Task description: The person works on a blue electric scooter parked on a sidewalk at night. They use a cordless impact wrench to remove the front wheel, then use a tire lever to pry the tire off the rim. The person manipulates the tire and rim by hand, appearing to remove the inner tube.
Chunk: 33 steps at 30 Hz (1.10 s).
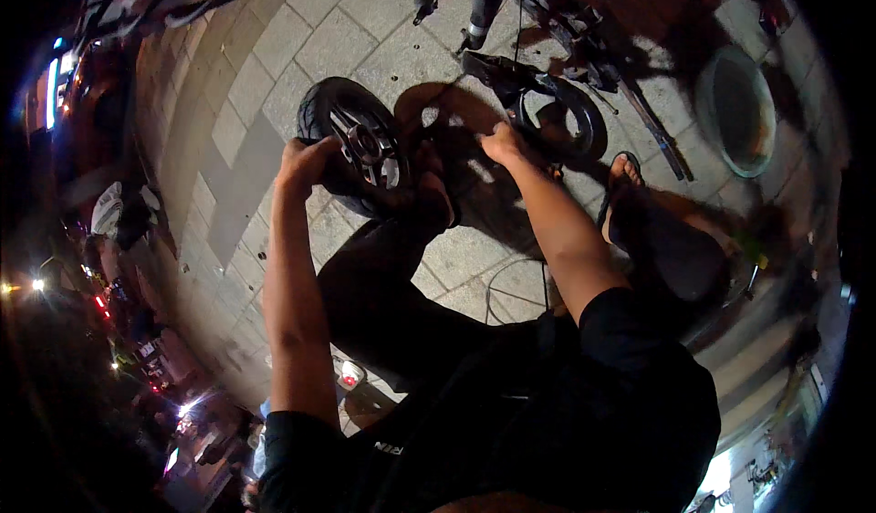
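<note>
A motorcycle wheel with a black tyre and dark spokes with bright edges stands tilted on the paving in front of me. My left hand is closed around the near left side of its tyre. My bare foot rests against the wheel's right side. To the right, my right hand is closed in a fist-like grip; shadow hides what is in it. Just beyond that hand lies a black ring-shaped part, which looks like a tyre.
Dark motorcycle parts and long metal bars lie at the far right. A round basin stands beyond them. Another person's legs are at the top. My other foot wears a flip-flop. Street lights glow at left.
</note>
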### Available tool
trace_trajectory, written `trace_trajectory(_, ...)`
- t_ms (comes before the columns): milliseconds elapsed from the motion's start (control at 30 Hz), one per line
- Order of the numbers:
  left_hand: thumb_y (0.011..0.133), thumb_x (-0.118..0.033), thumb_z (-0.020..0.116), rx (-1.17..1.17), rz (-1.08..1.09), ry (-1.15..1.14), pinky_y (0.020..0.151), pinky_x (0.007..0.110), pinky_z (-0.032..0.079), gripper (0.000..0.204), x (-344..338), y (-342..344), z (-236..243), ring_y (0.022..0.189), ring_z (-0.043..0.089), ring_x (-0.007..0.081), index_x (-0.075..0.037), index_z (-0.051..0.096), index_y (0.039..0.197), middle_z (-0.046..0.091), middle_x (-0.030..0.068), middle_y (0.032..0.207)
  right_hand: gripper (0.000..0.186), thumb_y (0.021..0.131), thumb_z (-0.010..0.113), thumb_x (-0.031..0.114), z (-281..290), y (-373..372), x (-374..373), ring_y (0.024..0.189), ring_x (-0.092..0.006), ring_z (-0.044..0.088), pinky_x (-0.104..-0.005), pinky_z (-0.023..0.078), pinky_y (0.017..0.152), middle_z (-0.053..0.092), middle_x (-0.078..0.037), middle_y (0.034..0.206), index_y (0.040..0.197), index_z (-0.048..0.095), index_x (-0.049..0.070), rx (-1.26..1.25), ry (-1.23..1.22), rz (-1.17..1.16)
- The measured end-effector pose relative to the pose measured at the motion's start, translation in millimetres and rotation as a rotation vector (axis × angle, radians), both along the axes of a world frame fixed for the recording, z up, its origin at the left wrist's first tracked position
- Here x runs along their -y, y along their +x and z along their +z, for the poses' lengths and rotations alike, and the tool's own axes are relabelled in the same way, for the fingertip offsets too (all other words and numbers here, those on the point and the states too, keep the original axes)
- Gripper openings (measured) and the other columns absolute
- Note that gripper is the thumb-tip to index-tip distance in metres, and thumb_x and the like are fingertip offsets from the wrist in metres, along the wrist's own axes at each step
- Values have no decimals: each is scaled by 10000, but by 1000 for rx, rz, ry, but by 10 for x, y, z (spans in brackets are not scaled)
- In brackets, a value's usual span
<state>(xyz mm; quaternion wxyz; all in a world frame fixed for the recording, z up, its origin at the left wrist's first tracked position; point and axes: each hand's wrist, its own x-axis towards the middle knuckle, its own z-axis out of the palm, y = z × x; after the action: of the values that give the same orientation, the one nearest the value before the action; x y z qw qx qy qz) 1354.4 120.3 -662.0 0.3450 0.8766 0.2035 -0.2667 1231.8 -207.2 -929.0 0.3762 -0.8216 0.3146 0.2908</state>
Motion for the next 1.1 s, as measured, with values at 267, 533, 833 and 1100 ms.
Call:
trace_trajectory(267,730,-301,802,80,0,-117,537,328,489,356,115,-303,550,601,637,157,44,718,751,681,69,695,569,835,652,300,336,-706,165,1266,-453,600,-472,484,1068,628,-343,1304,1264,648,-74,-4,40,94)
trace_trajectory(533,730,-293,825,274,-16,-227,640,351,551,463,148,-724,713,680,674,205,83,690,965,724,114,831,506,866,678,323,1642,-855,21,1222,-411,638,-455,501,1034,668,-293,1259,1238,677,-20,439,337,181)
trace_trajectory(833,829,-73,792,179,51,-607,746,377,595,329,1332,-2527,291,846,716,210,-11,672,1129,732,82,974,901,773,803,427,2517,-2146,-256,1376,-422,503,-460,419,1149,499,-339,1456,1456,453,-46,537,149,548)
trace_trajectory(1100,741,-169,919,296,-13,-594,815,384,598,630,1563,-3116,-604,952,720,257,60,614,1243,722,157,1121,763,877,712,287,2088,-2654,-470,1413,-397,460,-467,384,1168,460,-289,1511,1513,402,1,489,-53,379)
